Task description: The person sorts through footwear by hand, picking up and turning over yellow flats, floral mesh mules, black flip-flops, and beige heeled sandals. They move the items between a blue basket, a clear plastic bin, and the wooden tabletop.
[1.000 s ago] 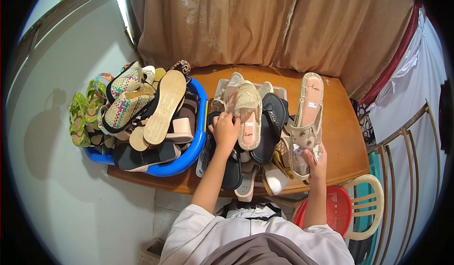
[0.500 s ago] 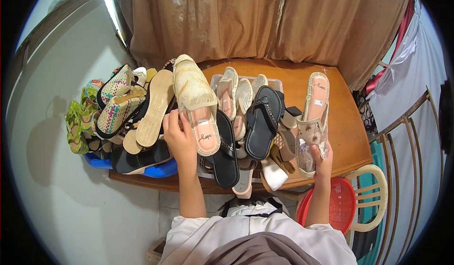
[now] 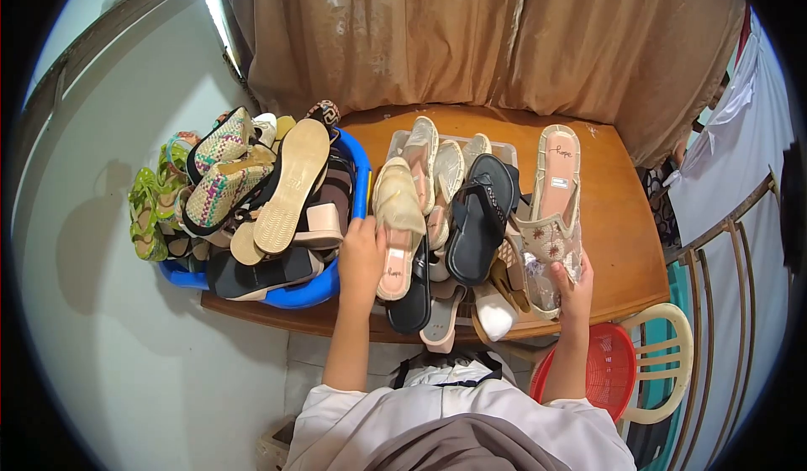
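My left hand (image 3: 360,257) grips the edge of a cream-gold slipper (image 3: 398,194) with a pink "hope" insole, its toe pointing away from me, over the shoe pile. My right hand (image 3: 575,288) is closed on the toe end of a beige embroidered slipper (image 3: 551,237), its heel pointing away; clear plastic shows inside the toe. Between my hands lie black sandals (image 3: 479,219), more pale slippers (image 3: 450,173) and a white wad (image 3: 496,313). They sit in and over a clear plastic tray (image 3: 502,153), partly hidden.
A blue basin (image 3: 363,177) heaped with sandals and wedges stands at the left of the wooden table (image 3: 618,219), against the wall. Below the table's right edge are a red basket (image 3: 612,362) and a cream plastic chair (image 3: 672,345). A brown curtain (image 3: 420,42) hangs behind.
My left hand has moved the cream-gold slipper right and down onto the pile, uncovering the blue basin's right side. My right hand still holds the embroidered slipper in nearly the same place.
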Demonstrator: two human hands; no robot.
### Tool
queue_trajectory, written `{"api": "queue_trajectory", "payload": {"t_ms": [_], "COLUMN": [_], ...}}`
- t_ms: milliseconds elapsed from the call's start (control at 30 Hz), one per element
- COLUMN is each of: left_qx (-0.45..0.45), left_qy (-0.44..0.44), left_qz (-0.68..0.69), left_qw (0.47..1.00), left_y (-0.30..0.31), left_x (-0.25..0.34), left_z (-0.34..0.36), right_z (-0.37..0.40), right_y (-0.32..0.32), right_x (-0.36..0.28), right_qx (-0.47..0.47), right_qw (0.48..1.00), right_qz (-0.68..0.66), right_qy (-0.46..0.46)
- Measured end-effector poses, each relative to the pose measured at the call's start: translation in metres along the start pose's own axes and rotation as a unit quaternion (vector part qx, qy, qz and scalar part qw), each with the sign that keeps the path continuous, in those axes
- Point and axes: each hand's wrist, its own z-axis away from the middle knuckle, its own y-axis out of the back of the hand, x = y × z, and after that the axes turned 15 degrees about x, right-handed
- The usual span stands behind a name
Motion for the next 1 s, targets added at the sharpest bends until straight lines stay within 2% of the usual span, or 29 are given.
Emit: {"api": "queue_trajectory", "payload": {"t_ms": [67,200,267,400,500,600,733,767,867,900,1000], "left_qx": [-0.003,-0.003,0.006,0.029,0.101,0.143,0.203,0.226,0.27,0.273,0.289], "left_qy": [0.019,0.084,0.084,0.078,0.074,0.102,0.084,0.062,0.082,0.081,0.056], "left_qz": [-0.03,0.044,0.038,0.041,0.073,0.084,0.114,0.118,0.164,0.169,0.166], "left_qw": [0.999,0.995,0.996,0.996,0.989,0.981,0.969,0.965,0.945,0.943,0.941], "left_y": [-0.009,-0.006,-0.007,-0.004,0.004,0.013,0.03,0.032,0.039,0.042,0.043], "left_x": [-0.009,-0.008,-0.01,-0.004,0.006,0.009,0.032,0.035,0.043,0.044,0.039], "left_z": [0.009,0.009,0.011,0.011,0.016,0.018,0.014,0.013,0.012,0.011,0.01], "right_z": [-0.001,-0.004,-0.007,-0.011,-0.003,-0.01,-0.015,-0.01,-0.006,-0.008,-0.013], "right_y": [-0.002,-0.01,-0.017,-0.043,-0.067,-0.078,-0.089,-0.094,-0.112,-0.115,-0.122], "right_x": [0.0,0.002,0.004,0.017,0.033,0.037,0.023,0.018,0.023,0.028,0.036], "right_qx": [-0.012,-0.044,-0.066,-0.11,-0.148,-0.185,-0.26,-0.255,-0.313,-0.33,-0.343], "right_qw": [1.0,0.998,0.996,0.987,0.976,0.974,0.955,0.954,0.942,0.936,0.919], "right_qz": [0.01,0.031,0.059,0.029,0.049,0.089,0.039,0.03,0.024,0.099,0.189], "right_qy": [0.003,-0.013,-0.01,-0.117,-0.154,-0.092,-0.135,-0.157,-0.118,-0.072,-0.044]}}
